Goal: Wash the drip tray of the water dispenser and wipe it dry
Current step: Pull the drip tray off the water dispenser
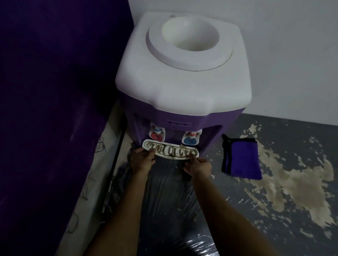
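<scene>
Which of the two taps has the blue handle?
The tap above the person's right hand has the blue handle. The other tap, above the left hand, has a red one.

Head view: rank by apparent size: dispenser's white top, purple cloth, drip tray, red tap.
1. white top
2. purple cloth
3. drip tray, smaller than the cloth, though partly covered by both hands
4. red tap

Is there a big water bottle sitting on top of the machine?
No, the round socket on top of the water dispenser is open and holds no bottle.
</scene>
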A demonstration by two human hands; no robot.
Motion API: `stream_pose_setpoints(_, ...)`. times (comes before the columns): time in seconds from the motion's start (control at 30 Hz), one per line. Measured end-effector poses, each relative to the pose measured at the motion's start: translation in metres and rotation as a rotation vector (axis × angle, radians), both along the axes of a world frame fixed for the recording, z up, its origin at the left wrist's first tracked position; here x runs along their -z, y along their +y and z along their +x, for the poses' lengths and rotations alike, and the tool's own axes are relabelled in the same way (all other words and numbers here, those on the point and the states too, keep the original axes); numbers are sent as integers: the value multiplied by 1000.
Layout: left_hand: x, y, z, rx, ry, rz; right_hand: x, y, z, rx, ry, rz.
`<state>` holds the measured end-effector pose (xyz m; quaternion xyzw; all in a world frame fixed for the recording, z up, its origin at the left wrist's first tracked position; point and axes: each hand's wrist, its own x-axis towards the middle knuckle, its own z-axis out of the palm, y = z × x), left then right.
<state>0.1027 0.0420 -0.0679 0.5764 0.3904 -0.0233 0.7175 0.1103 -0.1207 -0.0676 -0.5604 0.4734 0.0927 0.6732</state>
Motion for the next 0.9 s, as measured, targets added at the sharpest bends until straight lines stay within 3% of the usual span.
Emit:
stream_pose_setpoints(0.5,10,11,-18,49,-64,-91,-7,-10,-16,-4,-157,61)
stream_pose_setpoints(0.9,-12,16,-53,-3,-127,-66,-25,-18,-26,-180,-226,134)
